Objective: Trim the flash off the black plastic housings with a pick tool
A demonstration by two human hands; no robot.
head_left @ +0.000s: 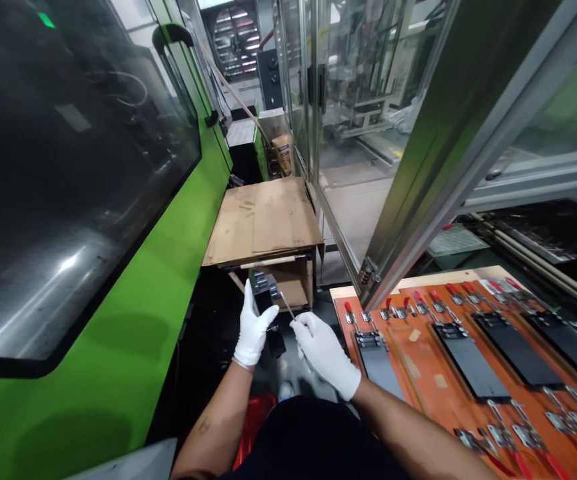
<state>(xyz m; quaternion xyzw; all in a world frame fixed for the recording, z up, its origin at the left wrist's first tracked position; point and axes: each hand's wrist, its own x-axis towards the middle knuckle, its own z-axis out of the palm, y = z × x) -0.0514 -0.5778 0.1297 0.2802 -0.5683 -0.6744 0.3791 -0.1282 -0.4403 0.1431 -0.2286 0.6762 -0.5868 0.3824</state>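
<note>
In a white glove, my left hand [257, 328] grips a long black molded part [263, 291] from its left side, thumb across the front. The part is tilted, and ribbed or slotted shapes show at its upper end. My right hand [323, 350], gloved too, pinches a thin light-coloured rod-like tool [286, 305]. The tool's tip points up and left, close to the upper part of the black piece; whether it touches is too small to tell. Both hands are in front of my body, above the floor.
A cardboard-topped table [263, 220] stands ahead. On the right, an orange fixture board [423, 373] carries red-handled toggle clamps and several dark flat panels [468, 363]. A green machine [168, 280] flanks the left; an aluminium frame post [413, 160] rises at right. Something red [256, 420] lies below.
</note>
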